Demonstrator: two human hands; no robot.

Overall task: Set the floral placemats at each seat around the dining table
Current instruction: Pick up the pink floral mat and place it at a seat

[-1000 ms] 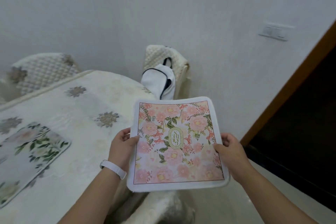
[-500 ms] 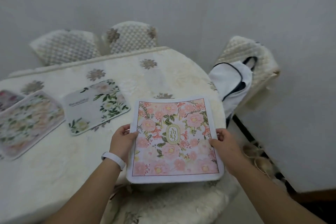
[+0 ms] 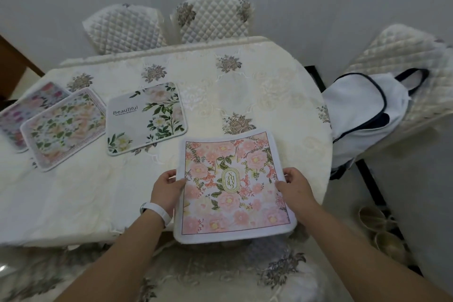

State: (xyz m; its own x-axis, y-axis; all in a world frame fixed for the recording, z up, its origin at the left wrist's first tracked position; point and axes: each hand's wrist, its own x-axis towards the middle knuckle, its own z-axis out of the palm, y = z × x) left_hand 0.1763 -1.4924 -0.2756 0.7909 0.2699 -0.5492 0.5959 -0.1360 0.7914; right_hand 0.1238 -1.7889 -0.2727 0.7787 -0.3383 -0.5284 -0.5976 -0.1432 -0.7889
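Since 0.5 s ago the pink placemat has come further over the table, w/ left hand & right hand each clamped on a side edge. Its near edge overhangs the table rim. Three other mats lie left: the "Beautiful" mat, a green-leaf mat, a purple mat; white bag on the right chair.

A pink peony print with green leaves covers the white-edged placemat at lower centre. At left, a pale grey mat carries green foliage and white blooms. The cream tablecloth bears grey-brown floral motifs; at right, a white bag has navy trim.
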